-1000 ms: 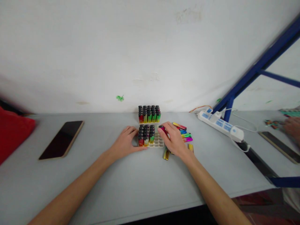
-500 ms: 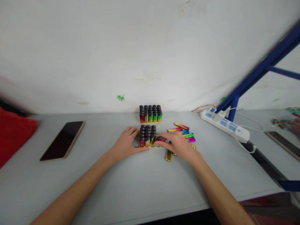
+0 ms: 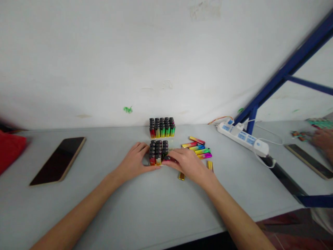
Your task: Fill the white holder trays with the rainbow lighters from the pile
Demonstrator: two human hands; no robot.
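A block of black-topped lighters (image 3: 158,152) stands upright in a low, pale tray, most of which is hidden. My left hand (image 3: 135,159) grips this tray from the left, thumb along its front edge and fingers behind. At the front right of the block, my right hand (image 3: 188,161) pinches a single lighter (image 3: 167,158), its dark top showing between thumb and fingers. Farther back, close to the wall, a second group of upright lighters (image 3: 162,128) shows red, yellow and green bodies. Right of my right hand lie several loose shiny lighters (image 3: 200,149), partly covered by it.
A phone (image 3: 58,160) lies at left, near a red bag or cloth (image 3: 10,151). To the right are a white power strip (image 3: 243,138) with cables and a blue metal frame (image 3: 270,86). Beyond it are another phone (image 3: 309,160) and another person's hand (image 3: 324,140).
The view has shifted slightly, moving the scene left. My right hand has brought its lighter closer against the third column of the block. My left hand keeps its hold on the tray.
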